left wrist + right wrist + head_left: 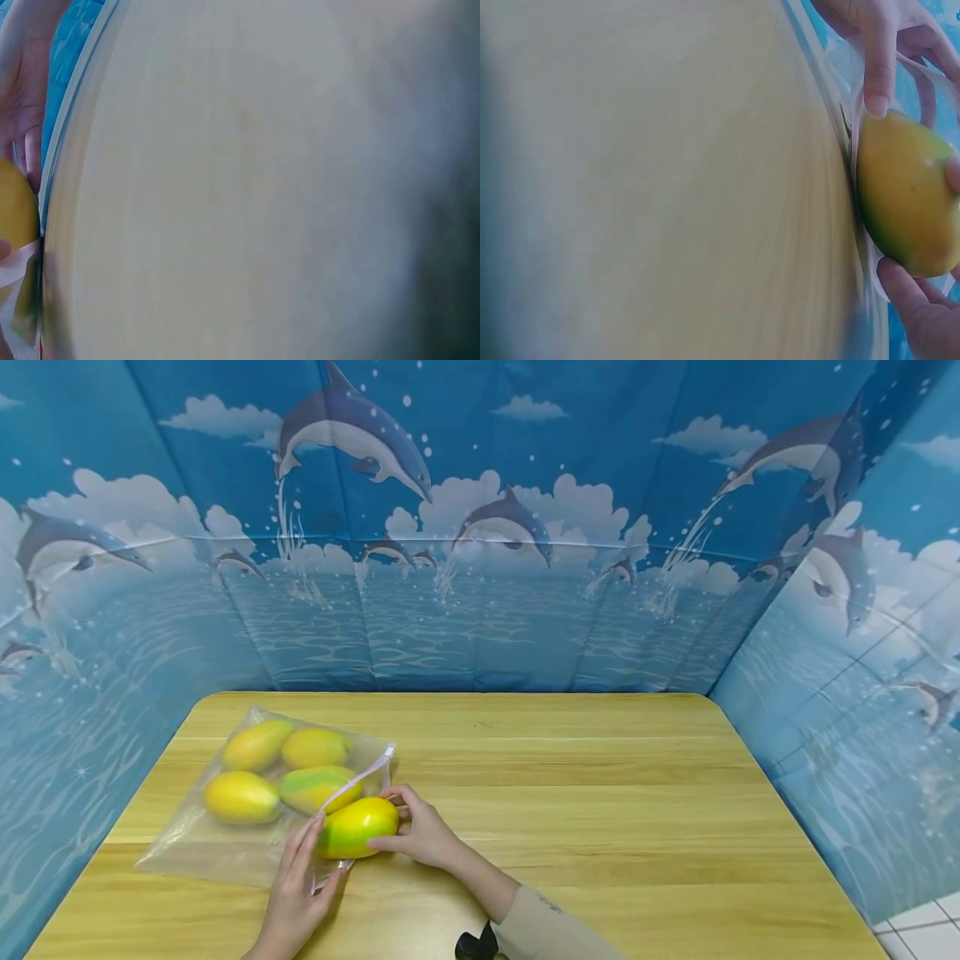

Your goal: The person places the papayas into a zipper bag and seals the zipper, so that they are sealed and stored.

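Observation:
My right hand [426,835] grips a yellow-green mango [360,828] by its right end, thumb in front and fingers behind. The mango's left end sits in the mouth of a clear zip bag [217,856] lying flat on the table. With my left hand [297,885] I hold the near side of the bag's mouth, fingers over its edge and thumb lower. Inside the bag lie several mangoes, among them a yellow mango [242,797] and a greener mango [318,787]. In the right wrist view the held mango [907,195] shows between both hands, bag film around it.
The bag's pale zip strip [371,768] stands raised at its right end. A wooden table [615,810] stretches to the right. A blue dolphin-print curtain [480,635] encloses the back and sides. A small black object [476,943] is beside my right sleeve at the front.

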### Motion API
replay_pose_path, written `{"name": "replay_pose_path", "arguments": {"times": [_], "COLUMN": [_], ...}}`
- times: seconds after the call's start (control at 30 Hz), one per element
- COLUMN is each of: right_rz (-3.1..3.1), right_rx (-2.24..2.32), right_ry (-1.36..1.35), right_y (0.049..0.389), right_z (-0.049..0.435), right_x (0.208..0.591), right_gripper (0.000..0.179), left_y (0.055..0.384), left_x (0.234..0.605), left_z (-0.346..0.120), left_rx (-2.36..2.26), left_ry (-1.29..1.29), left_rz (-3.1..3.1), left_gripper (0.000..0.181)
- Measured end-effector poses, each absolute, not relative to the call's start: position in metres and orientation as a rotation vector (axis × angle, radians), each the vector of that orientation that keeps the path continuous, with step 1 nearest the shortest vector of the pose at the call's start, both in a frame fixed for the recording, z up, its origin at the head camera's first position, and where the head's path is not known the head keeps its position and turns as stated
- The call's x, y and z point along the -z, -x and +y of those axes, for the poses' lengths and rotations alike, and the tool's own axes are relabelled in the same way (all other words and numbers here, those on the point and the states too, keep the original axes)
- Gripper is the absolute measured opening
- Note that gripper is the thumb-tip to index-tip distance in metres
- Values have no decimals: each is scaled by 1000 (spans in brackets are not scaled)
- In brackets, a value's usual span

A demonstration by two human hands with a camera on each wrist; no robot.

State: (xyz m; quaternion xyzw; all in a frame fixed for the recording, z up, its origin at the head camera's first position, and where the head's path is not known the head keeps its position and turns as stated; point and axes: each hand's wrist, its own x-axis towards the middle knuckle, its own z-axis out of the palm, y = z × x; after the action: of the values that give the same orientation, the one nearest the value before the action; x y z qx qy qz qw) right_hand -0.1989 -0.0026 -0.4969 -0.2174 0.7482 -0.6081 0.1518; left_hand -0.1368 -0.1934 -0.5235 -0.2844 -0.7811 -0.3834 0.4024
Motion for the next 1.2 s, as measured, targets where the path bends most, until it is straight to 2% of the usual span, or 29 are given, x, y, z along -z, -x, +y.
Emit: {"name": "replay_pose_path", "arguments": {"times": [0.33, 0.77, 1.2], "right_rz": [2193, 1987, 2088], "right_rx": [1752, 1758, 1717], "right_ry": [585, 674, 730], "right_y": [195, 199, 201], "right_z": [-14, -9, -14], "right_x": [492, 496, 499], "right_gripper": [56, 56, 53], "left_y": [136, 138, 135], "left_x": [525, 524, 521], "left_z": [-195, -195, -196], "left_rx": [962, 913, 948], "left_ry": [700, 650, 640], "left_rz": [-1987, -1981, -2015], "left_gripper": [65, 66, 67]}}
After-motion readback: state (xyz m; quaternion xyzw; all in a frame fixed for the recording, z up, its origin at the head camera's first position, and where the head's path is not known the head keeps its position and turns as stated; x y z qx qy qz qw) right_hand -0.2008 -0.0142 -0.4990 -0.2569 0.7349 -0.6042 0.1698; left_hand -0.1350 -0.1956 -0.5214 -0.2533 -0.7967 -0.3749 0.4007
